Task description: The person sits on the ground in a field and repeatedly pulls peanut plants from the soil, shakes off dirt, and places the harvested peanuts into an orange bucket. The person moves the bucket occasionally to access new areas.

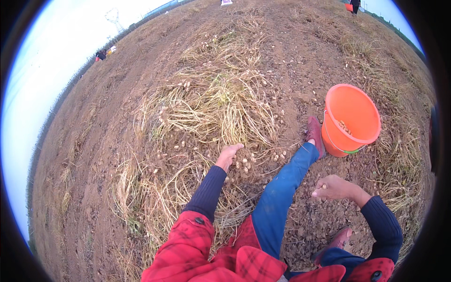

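My left hand (228, 155) grips a dried peanut plant near its roots, and a cluster of peanut pods (246, 163) hangs just to the right of the fingers. My right hand (333, 187) is curled below the bucket, with a pale peanut (324, 186) showing between thumb and fingers. Whether more pods lie inside that palm is hidden. An orange plastic bucket (347, 105) stands upright beyond my right hand, its wire handle with a green grip hanging down at the front. A small heap of peanuts (344, 127) lies at the bottom of it.
Pulled peanut plants (211, 105) lie in a thick row ahead and under my left arm. My outstretched leg (278, 194) separates my hands, its shoe (314, 135) beside the bucket. Loose pods dot the brown soil (292, 88). People (355, 6) are far off in the field.
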`<state>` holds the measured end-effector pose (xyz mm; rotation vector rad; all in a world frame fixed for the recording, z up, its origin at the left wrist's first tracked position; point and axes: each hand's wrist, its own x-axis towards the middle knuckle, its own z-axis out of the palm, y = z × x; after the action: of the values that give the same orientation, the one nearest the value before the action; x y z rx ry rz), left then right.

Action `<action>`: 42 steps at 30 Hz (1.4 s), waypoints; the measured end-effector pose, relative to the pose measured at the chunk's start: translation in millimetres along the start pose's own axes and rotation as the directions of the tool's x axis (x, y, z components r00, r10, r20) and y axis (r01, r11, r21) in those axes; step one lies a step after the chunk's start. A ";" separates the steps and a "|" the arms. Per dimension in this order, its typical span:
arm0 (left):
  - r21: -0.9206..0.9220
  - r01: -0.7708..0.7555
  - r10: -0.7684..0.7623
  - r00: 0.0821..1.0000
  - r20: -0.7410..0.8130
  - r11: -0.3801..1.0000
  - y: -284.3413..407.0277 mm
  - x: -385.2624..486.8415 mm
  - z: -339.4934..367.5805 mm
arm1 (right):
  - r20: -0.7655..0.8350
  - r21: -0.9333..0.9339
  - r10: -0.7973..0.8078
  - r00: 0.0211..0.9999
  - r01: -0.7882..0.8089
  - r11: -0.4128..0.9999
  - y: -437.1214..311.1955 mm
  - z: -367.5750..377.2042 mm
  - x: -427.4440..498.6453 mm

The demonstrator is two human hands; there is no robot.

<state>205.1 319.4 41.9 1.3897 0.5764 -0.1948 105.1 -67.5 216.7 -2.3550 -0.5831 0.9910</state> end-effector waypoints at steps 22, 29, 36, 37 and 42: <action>0.925 -0.195 0.276 0.955 0.104 0.326 49.0 -28.5 -201.5 | 0.062 0.836 0.313 0.948 -0.221 0.502 61.6 39.5 -75.6; 0.944 -0.325 0.334 0.886 0.322 -0.048 63.1 -115.2 -76.2 | -0.044 0.858 0.544 0.838 -0.247 0.450 65.2 39.8 -78.3; 0.745 -0.543 0.104 0.777 0.621 -0.388 24.7 -72.4 -7.7 | -0.183 0.919 0.699 0.692 -0.132 0.371 54.1 36.1 -79.3; 0.767 -0.536 0.109 0.791 0.602 -0.352 13.5 -60.1 -3.9 | -0.174 0.953 0.708 0.684 -0.064 0.296 50.7 36.3 -82.5; 0.830 -0.446 0.307 0.781 0.544 -0.335 -35.7 -38.1 -11.0 | -0.223 0.937 0.674 0.704 -0.037 0.348 37.7 27.3 -88.3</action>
<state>153.5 315.5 28.9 3.1268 -0.4943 -0.1206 35.1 -138.4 223.7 -1.5789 0.7051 0.4238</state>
